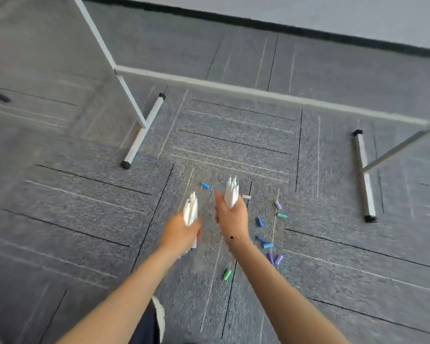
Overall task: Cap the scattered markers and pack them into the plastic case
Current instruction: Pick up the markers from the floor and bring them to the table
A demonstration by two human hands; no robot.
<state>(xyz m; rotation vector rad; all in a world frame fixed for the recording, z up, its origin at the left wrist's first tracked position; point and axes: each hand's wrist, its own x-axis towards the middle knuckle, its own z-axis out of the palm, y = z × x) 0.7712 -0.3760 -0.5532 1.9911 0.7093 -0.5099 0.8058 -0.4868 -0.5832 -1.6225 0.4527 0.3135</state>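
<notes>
1. I see my left hand (181, 232) gripping a bundle of white uncapped markers (191, 209), fingers curled round the barrels, tips pointing up and away from me.
2. My right hand (232, 216) grips a second bundle of white markers (232, 193) the same way; the two fists sit near each other but apart, above the grey carpet tiles (85, 207).
3. Loose caps lie on the carpet, mostly to the right of my right forearm: a blue cap (259, 222), a teal cap (282, 215), two purple caps (274, 258) just beside each other, and a green cap (227, 274) between my forearms.
4. Another blue cap (205, 185) lies beyond the hands.
5. A white table frame (144, 125) stands ahead, its left foot well apart from the caps, its right foot (364, 177) further off; open carpet lies between.
</notes>
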